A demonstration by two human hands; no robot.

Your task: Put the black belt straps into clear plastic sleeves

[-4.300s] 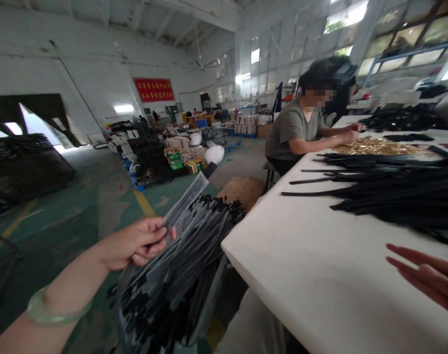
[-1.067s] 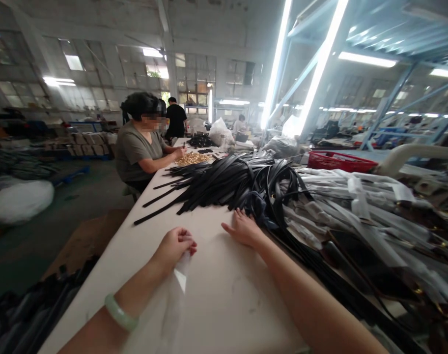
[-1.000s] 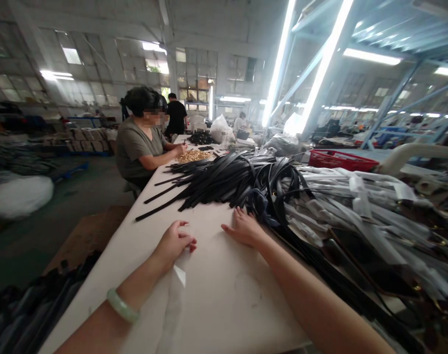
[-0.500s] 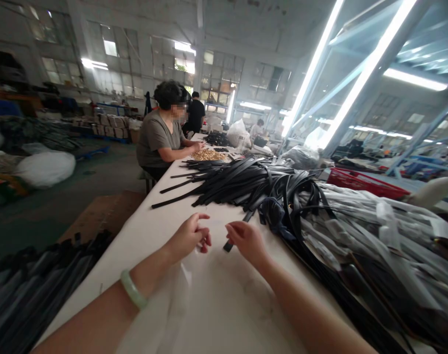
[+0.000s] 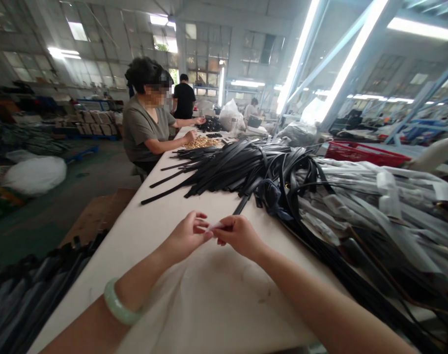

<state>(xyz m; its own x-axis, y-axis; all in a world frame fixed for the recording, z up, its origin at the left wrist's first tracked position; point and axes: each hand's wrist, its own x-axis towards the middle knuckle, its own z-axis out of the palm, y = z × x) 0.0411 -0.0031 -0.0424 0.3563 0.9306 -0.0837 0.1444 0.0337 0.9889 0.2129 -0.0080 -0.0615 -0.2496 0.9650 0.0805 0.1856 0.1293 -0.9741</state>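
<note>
Over the pale table (image 5: 165,265), my left hand (image 5: 190,231) and my right hand (image 5: 240,236) meet at a small translucent strip (image 5: 216,227). The right fingers pinch it. The left thumb and fingertips close on its other end. Thin clear plastic (image 5: 176,290) seems to hang below my hands. A black strap (image 5: 240,204) lies just beyond the right hand and runs toward a large heap of black straps (image 5: 227,169). A green bangle circles my left wrist.
Plastic-wrapped straps (image 5: 356,206) pile up on the right, with a red crate (image 5: 364,153) behind. A seated person (image 5: 141,123) works by gold-coloured pieces (image 5: 202,142) at the far left edge. Dark wrapped bundles (image 5: 28,290) stand at lower left.
My hands have come together from a gap, with the translucent strip now between them. The view has shifted. The seated person's hands have moved apart.
</note>
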